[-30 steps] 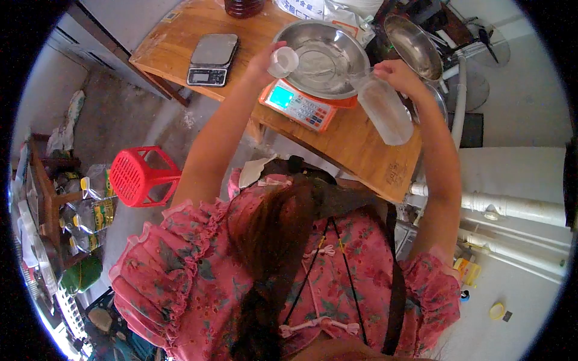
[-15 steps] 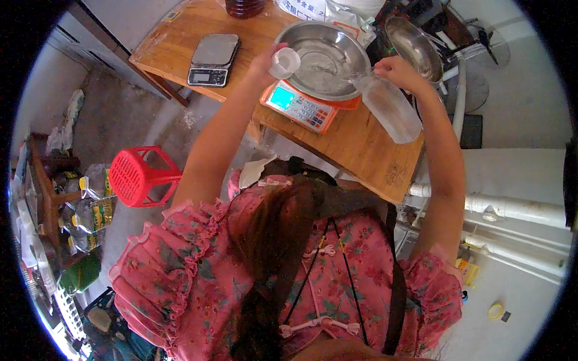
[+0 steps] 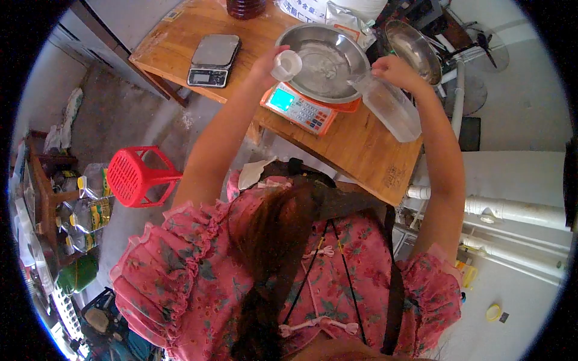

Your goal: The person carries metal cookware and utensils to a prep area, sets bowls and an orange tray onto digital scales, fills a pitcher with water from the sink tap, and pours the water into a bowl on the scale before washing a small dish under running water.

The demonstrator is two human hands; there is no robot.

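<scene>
Wooden table point(image 3: 367, 157): left hand point(image 3: 264, 65) grasps cup point(image 3: 288, 64) at nine o'clock of steel bowl point(image 3: 348, 54); right hand point(image 3: 392, 71) grips jug point(image 3: 391, 110) at four, best tilted slowly, mouth inside rim.

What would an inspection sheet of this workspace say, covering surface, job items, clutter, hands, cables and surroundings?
Surface: wooden table.
Job's things: steel bowl on orange digital scale, display lit; clear plastic cup at the bowl's left rim, clear plastic jug at its right; contents unclear.
Clutter: gray kitchen scale, dark jar, printed bag, foil pouch.
Hands: left hand holds the cup; right hand holds the jug.
Cables: nothing clearly seen.
Surroundings: red plastic stool, bottles at left, white pipes at right.
</scene>
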